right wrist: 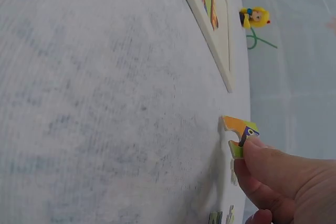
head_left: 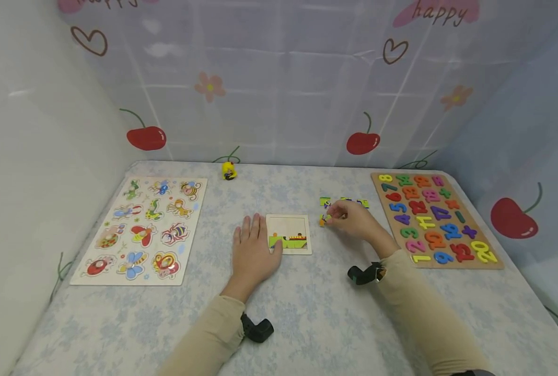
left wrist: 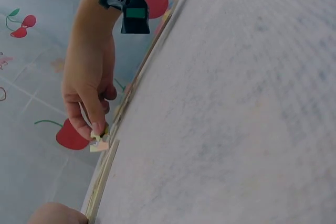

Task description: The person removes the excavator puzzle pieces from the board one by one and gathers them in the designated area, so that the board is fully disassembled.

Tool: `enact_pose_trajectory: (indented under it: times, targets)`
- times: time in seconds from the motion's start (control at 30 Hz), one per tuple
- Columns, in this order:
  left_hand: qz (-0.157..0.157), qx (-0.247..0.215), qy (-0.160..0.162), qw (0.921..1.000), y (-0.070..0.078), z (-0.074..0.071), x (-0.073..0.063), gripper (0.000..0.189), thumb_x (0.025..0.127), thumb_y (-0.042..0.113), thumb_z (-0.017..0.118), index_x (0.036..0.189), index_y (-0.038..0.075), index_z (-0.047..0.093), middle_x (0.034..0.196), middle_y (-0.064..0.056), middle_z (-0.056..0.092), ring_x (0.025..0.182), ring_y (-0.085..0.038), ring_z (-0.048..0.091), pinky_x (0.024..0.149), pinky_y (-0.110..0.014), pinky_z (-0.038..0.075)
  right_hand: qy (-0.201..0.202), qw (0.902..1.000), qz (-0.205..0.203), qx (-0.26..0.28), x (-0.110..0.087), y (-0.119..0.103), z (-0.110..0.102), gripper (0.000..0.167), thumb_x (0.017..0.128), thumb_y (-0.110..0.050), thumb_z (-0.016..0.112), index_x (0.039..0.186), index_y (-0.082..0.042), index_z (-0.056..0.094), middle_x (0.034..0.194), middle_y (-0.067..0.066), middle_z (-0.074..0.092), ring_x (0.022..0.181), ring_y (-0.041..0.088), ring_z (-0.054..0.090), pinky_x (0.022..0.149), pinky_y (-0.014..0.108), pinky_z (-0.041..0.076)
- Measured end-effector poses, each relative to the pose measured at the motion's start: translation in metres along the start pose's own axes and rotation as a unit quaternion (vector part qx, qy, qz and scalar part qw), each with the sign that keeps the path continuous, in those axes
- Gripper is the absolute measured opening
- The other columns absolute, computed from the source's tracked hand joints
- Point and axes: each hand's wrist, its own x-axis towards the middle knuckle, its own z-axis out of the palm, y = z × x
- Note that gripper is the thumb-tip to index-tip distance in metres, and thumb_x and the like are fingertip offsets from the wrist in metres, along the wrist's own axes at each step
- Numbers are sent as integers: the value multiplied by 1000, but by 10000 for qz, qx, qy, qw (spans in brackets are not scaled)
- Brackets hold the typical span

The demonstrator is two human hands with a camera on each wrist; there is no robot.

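Between thumb and fingers, my right hand point(head_left: 356, 222) pinches a jigsaw piece point(right wrist: 237, 125) in orange, green and dark blue. It is raised just off the table, to the right of a small pale puzzle tray point(head_left: 286, 224). Fitted pieces point(head_left: 294, 242) with green and yellow parts fill the tray's lower part; its upper part shows bare wood. My left hand point(head_left: 254, 256) rests flat at the tray's left side, fingers straight, thumb over the lower left corner. Loose puzzle pieces point(head_left: 325, 201) lie beyond the right hand, which partly hides them.
A board of insect pictures point(head_left: 133, 245) lies at the left. On the right is a brown board with colourful numbers point(head_left: 436, 224). A small yellow-haired figure point(head_left: 229, 171) stands near the back edge, in front of a curtain point(head_left: 279, 104) printed with cherries.
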Motion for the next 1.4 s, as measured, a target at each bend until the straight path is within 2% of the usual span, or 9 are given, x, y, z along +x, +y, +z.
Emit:
enact_pose_trajectory:
  times: [0.2,0.43,0.73,0.8,0.93,1.1,1.2,1.4]
  targets:
    - [11,7,-7,10000,0,0,0,80,99,57,35,160,10,15,168,-6,12,156,-28,3,126,-52,7,64,9999,144,-37,-1,5,0,17,91,-23,74,103,-13,68,95,6,66,85,21,57,71,31,48]
    - [-25,42,-57,10000,2,-1,0,80,99,57,35,160,10,15,168,-6,12,157,-27,3,126,-51,7,-13,9998,183,5,1,6,3,17,91,-25,74,103,-16,68,99,5,67,91,21,59,74,31,49]
    - [-19,52,-41,10000,3,-2,-1,80,99,57,35,160,10,15,168,-6,12,157,-28,3,126,-51,7,191,9959,256,-850,-2,5,5,17,90,-30,75,98,-17,68,95,3,65,86,20,57,73,34,48]
    - [-33,52,-73,10000,3,-2,-1,80,99,57,35,160,10,14,168,-6,12,157,-27,3,126,-51,7,235,9951,211,-937,-4,3,5,18,90,-31,74,100,-17,69,95,3,65,85,20,57,72,33,48]
    - [-50,-23,-46,10000,3,-2,-1,80,98,57,36,160,10,16,168,-6,13,156,-28,4,126,-51,7,229,9968,10,-763,-9,-5,7,21,92,-30,72,107,-16,71,94,4,64,84,21,56,69,33,48]
    - [-65,-158,42,9998,2,-1,0,79,98,58,36,160,11,19,167,-6,16,156,-29,5,126,-51,8,43,9972,-343,-661,-15,-14,12,26,93,-27,71,116,-16,70,93,2,63,86,20,53,73,33,45]
    - [90,-257,158,9995,3,-1,1,75,98,58,38,159,17,24,167,-5,19,156,-29,6,126,-51,9,-60,9967,-505,-638,-19,-20,18,27,93,-25,71,118,-15,70,93,1,63,87,19,53,77,34,46]
    - [779,-163,556,9953,5,-3,1,53,99,52,46,148,31,49,163,1,30,155,-28,14,125,-49,16,-197,9952,-789,-550,-26,-28,30,28,92,-24,72,118,-15,71,89,-2,64,85,16,54,79,34,47]
